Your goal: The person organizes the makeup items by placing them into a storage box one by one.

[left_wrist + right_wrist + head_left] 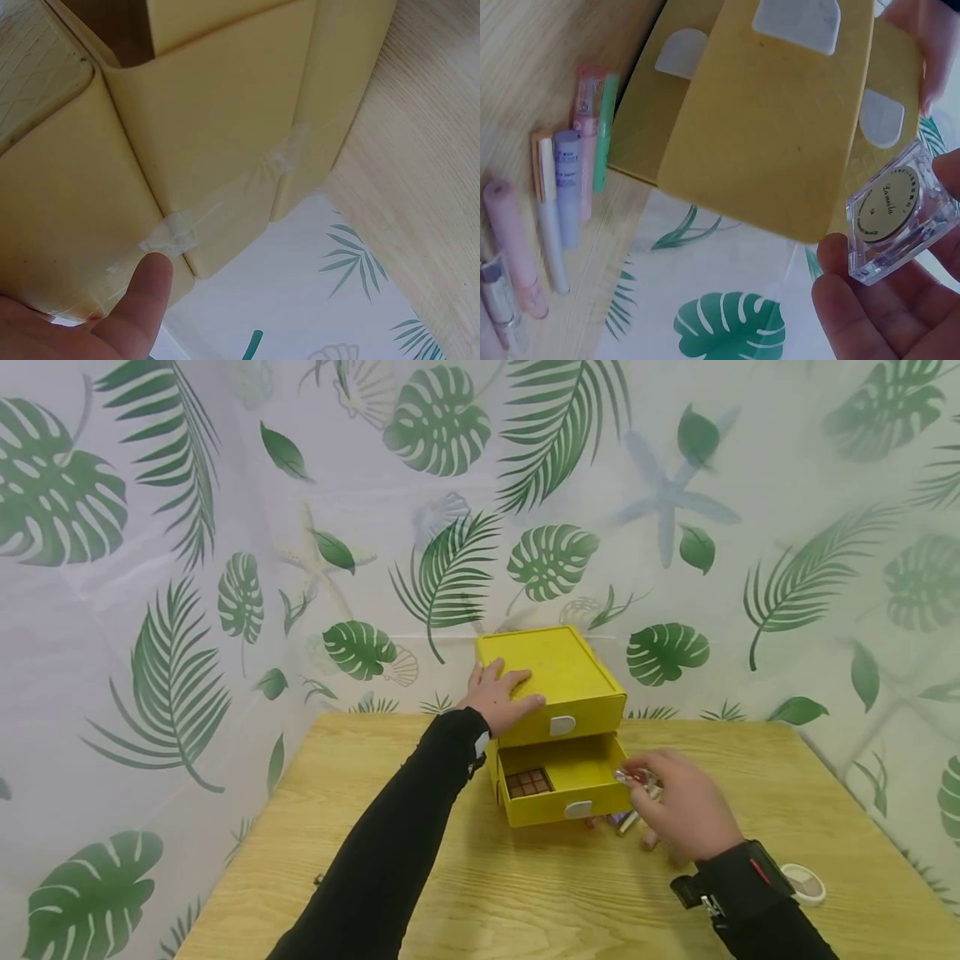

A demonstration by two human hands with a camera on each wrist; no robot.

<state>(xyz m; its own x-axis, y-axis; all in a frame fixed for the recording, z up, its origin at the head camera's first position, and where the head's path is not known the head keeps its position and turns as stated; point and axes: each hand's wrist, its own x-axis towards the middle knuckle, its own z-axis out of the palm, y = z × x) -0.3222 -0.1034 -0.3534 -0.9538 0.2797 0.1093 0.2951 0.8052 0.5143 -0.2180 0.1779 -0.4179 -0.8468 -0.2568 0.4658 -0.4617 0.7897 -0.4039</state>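
We list: 1 clear case [887, 214], pinched in the right grip [690, 806], near the right side of the pulled-out drawer [542, 811]; 1 brown palette [528, 782] inside; left grip [501, 697] spread on the yellow drawer unit [562, 662].

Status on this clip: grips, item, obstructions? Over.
Left grip rests on yellow drawer unit. Right grip holds clear case near open drawer. Brown palette occupies drawer's left side.

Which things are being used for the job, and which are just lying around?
Seemingly in the job:
clear case, held by the right hand
open drawer
brown palette inside it
yellow box, touched by the left hand

Just lying about, perhaps for later:
tubes
pale round compact
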